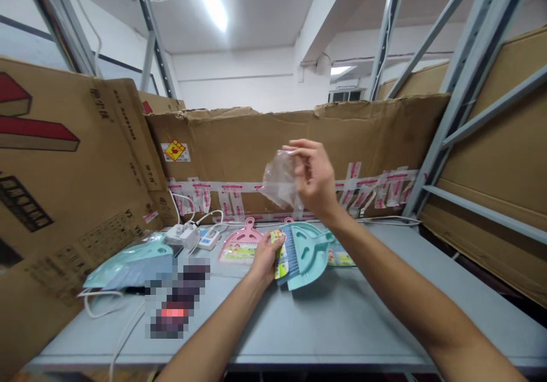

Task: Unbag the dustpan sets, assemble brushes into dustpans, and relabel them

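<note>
My left hand (265,258) is closed around the label end of a mint-green dustpan and brush set (311,252), with a yellow-green card (280,259) beside its blue bristles. Raised in front of the cardboard, my right hand (314,174) pinches a clear plastic bag (278,180) that hangs crumpled from the fingers. Behind my left hand lies a pink dustpan set (247,239) in clear wrapping. Part of another pink handle shows behind the green set. At the left lies a wrapped mint-green dustpan set (132,265).
A power strip (208,238) with white plugs and cables sits at the back left of the grey table (342,325). Large cardboard boxes (64,188) flank the left side, and a taped cardboard panel (239,148) closes the back. Metal shelf posts (459,86) rise at the right.
</note>
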Demonstrator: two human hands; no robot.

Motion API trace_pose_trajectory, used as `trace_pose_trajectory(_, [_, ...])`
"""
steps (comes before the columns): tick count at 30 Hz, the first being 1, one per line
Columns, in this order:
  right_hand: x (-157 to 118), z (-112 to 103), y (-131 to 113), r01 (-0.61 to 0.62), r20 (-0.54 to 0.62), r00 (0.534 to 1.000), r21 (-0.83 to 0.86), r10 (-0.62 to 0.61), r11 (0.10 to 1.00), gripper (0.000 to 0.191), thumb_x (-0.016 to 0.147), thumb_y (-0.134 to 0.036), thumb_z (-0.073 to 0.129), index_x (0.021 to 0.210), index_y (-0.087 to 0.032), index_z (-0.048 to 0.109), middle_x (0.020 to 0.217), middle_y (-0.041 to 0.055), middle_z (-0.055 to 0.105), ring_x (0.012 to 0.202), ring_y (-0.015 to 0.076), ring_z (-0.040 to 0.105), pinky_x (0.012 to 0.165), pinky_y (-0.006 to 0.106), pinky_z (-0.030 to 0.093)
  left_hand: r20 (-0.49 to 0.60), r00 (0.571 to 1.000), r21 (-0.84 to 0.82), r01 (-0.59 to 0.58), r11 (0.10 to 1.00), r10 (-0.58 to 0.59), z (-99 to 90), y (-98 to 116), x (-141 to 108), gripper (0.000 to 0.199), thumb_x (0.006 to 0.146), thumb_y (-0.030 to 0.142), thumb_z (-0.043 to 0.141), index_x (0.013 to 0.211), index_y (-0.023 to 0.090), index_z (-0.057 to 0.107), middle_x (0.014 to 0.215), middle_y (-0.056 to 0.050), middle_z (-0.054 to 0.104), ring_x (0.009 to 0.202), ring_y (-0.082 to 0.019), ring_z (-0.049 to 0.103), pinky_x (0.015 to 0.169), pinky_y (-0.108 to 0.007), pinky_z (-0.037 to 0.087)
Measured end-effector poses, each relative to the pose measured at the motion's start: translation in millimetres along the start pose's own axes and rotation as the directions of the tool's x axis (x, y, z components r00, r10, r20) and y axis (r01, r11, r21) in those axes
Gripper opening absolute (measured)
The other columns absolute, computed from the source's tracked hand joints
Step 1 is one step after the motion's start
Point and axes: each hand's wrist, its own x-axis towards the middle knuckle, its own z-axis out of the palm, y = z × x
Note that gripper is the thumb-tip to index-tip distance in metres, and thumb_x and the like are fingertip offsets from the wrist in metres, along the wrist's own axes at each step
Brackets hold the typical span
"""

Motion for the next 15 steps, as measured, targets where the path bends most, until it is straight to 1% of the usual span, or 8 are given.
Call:
trace_pose_trajectory(1, [2.2, 14.5, -10.0, 0.111, 0.099, 0.989, -0.011, -0.109, 0.994, 0.027, 0.116, -0.023, 0.05, 0.136, -0.031, 0.067, 0.145, 0.0098, 0.067, 0.143, 0.028, 0.064, 0.122, 0.055, 0.058, 0.012, 1.0, 0.013, -0.008, 1.0, 0.008, 0.3, -1.6, -1.0, 0.062, 0.067, 0.031, 0.106, 0.117, 0.019, 0.072, 0.105, -0.011, 0.086, 0.091, -0.028, 0.084, 0.085, -0.038, 0.067])
trace_pose_trajectory(2, [4.9, 30.1, -17.9, 0.225, 0.201, 0.955, -0.011, -0.218, 0.974, 0.032, 0.116, -0.018, 0.049, 0.14, -0.032, 0.064, 0.147, 0.0089, 0.067, 0.144, 0.0267, 0.063, 0.123, 0.053, 0.057, 0.026, 1.0, 0.023, -0.018, 1.0, 0.017, 0.7, -2.8, -2.1, 0.063, 0.065, 0.033, 0.106, 0.116, 0.019, 0.073, 0.106, -0.012, 0.086, 0.092, -0.029, 0.084, 0.086, -0.039, 0.067])
trace_pose_trajectory(4, [11.9, 64.6, -26.6, 0.444, 0.381, 0.828, 0.0, -0.41, 0.896, 0.036, 0.115, -0.013, 0.05, 0.145, -0.031, 0.061, 0.15, 0.007, 0.066, 0.146, 0.0249, 0.061, 0.123, 0.05, 0.056, 0.038, 0.999, 0.029, -0.04, 0.999, 0.038, 1.3, -4.2, -3.8, 0.064, 0.063, 0.037, 0.107, 0.115, 0.019, 0.073, 0.107, -0.012, 0.086, 0.094, -0.03, 0.084, 0.087, -0.041, 0.066])
trace_pose_trajectory(6, [20.1, 103.0, -26.7, 0.585, 0.499, 0.708, -0.016, -0.501, 0.811, 0.036, 0.115, -0.012, 0.051, 0.146, -0.028, 0.06, 0.152, 0.0076, 0.066, 0.147, 0.0264, 0.058, 0.119, 0.05, 0.056, 0.02, 0.999, 0.03, -0.05, 0.998, 0.049, 1.6, -4.4, -4.6, 0.066, 0.061, 0.038, 0.106, 0.114, 0.02, 0.072, 0.105, -0.011, 0.086, 0.092, -0.03, 0.083, 0.086, -0.041, 0.065])
trace_pose_trajectory(9, [28.6, 163.3, -17.3, 0.682, 0.637, 0.583, -0.046, -0.505, 0.729, 0.032, 0.116, -0.013, 0.049, 0.144, -0.023, 0.062, 0.148, 0.0119, 0.067, 0.138, 0.0299, 0.06, 0.109, 0.052, 0.057, 0.005, 0.999, 0.052, -0.048, 0.998, 0.048, 2.3, -3.5, -5.1, 0.066, 0.06, 0.034, 0.103, 0.116, 0.019, 0.072, 0.101, -0.011, 0.086, 0.086, -0.029, 0.082, 0.081, -0.039, 0.064])
trace_pose_trajectory(11, [26.9, 200.2, -9.0, 0.713, 0.711, 0.52, -0.056, -0.474, 0.699, 0.029, 0.117, -0.013, 0.044, 0.135, -0.018, 0.067, 0.135, 0.0138, 0.071, 0.126, 0.0292, 0.063, 0.102, 0.049, 0.059, -0.024, 0.997, 0.088, -0.071, 0.994, 0.073, 3.4, -2.4, -6.6, 0.059, 0.063, 0.031, 0.099, 0.114, 0.018, 0.074, 0.103, -0.011, 0.087, 0.089, -0.029, 0.081, 0.08, -0.038, 0.064])
trace_pose_trajectory(13, [17.2, 230.2, -1.0, 0.716, 0.746, 0.501, -0.074, -0.438, 0.694, 0.031, 0.118, -0.012, 0.041, 0.125, -0.016, 0.07, 0.127, 0.0143, 0.072, 0.12, 0.0277, 0.063, 0.098, 0.045, 0.059, -0.068, 0.992, 0.101, -0.103, 0.99, 0.11, 3.9, -0.8, -9.4, 0.048, 0.07, 0.031, 0.094, 0.112, 0.018, 0.077, 0.112, -0.014, 0.086, 0.1, -0.031, 0.081, 0.082, -0.037, 0.063])
trace_pose_trajectory(15, [0.1, 252.0, 5.7, 0.705, 0.773, 0.487, -0.074, -0.406, 0.705, 0.03, 0.117, -0.011, 0.042, 0.121, -0.015, 0.072, 0.125, 0.0143, 0.072, 0.119, 0.0268, 0.062, 0.099, 0.043, 0.058, -0.089, 0.988, 0.055, -0.124, 0.991, 0.129, 2.7, 0.3, -12.5, 0.04, 0.08, 0.037, 0.09, 0.114, 0.018, 0.079, 0.119, -0.015, 0.085, 0.109, -0.033, 0.08, 0.086, -0.039, 0.064])
